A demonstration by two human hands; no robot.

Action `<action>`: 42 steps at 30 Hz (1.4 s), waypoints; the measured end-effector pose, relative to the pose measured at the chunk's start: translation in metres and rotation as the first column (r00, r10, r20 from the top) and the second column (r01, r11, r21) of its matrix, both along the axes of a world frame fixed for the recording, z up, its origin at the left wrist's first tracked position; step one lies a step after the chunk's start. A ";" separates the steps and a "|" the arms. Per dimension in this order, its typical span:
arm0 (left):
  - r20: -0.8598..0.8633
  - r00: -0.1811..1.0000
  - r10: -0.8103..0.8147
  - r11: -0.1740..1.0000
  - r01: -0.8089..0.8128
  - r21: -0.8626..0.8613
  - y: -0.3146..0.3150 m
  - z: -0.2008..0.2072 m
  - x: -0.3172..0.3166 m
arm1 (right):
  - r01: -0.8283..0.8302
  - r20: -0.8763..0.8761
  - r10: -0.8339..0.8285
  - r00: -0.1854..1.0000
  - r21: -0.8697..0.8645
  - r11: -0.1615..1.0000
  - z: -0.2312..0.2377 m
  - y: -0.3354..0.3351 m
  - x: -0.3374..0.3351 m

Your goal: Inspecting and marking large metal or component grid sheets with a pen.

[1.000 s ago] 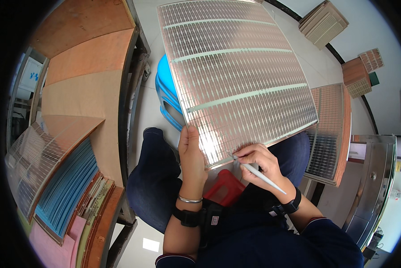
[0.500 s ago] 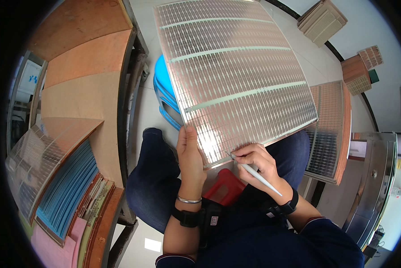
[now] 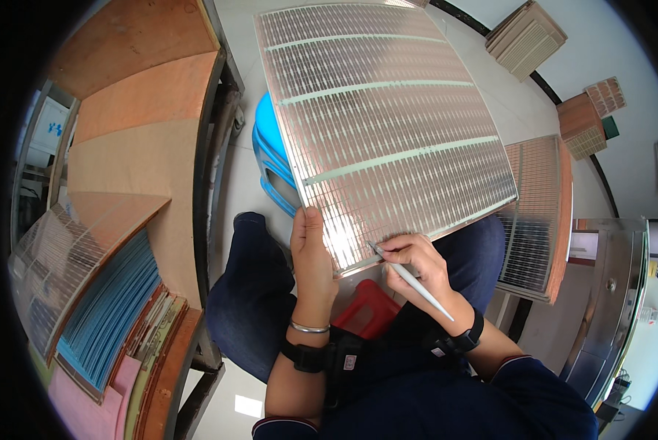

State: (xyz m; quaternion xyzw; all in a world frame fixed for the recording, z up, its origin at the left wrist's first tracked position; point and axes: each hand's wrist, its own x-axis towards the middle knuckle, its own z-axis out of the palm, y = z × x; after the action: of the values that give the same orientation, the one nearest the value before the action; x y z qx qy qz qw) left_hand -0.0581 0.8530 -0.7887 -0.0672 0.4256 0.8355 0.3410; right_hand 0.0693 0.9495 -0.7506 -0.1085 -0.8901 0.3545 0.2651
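Observation:
A large, thin circuit board panel (image 3: 388, 103), copper-coloured with rows of fine pattern and pale green strips, leans away from me over my lap. My left hand (image 3: 313, 246) grips its near left edge, thumb on top and the other fingers hidden beneath. My right hand (image 3: 421, 265) is closed around a slim pen-shaped craft knife (image 3: 428, 291) with a pale grey, tapering handle. The dark metal tip touches or hovers just over the panel's near edge; I cannot tell which. Bright glare covers the near left corner.
At my left, a wooden bench (image 3: 140, 158) bears a stack of blue-edged sheets (image 3: 116, 312) under a patterned panel (image 3: 79, 249). A blue stool (image 3: 270, 139) stands beyond my knee, a red stool (image 3: 366, 308) below my hands. More panels (image 3: 532, 220) are stacked at the right.
My right hand has shifted slightly left and up, carrying the craft knife's tip a little farther onto the panel. My left hand keeps its hold.

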 end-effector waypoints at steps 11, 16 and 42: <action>-0.003 1.000 -0.003 1.000 0.003 -0.015 -0.001 0.000 -0.001 | -0.219 0.173 0.358 0.918 -0.531 0.819 0.030 0.048 -0.014; -0.013 1.000 -0.028 0.999 0.028 -0.032 -0.002 -0.004 -0.001 | -0.182 0.210 0.340 0.917 -0.540 0.822 0.023 0.049 -0.020; 0.012 1.000 -0.021 1.000 0.021 0.005 -0.002 0.000 -0.003 | -0.321 0.112 0.388 0.915 -0.381 0.867 0.011 0.059 -0.030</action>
State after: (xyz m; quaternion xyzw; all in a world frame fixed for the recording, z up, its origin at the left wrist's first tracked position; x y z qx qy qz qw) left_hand -0.0606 0.8514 -0.7882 -0.0669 0.4220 0.8326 0.3525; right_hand 0.0389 1.0086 -0.7400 -0.0212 -0.8367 0.5403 0.0875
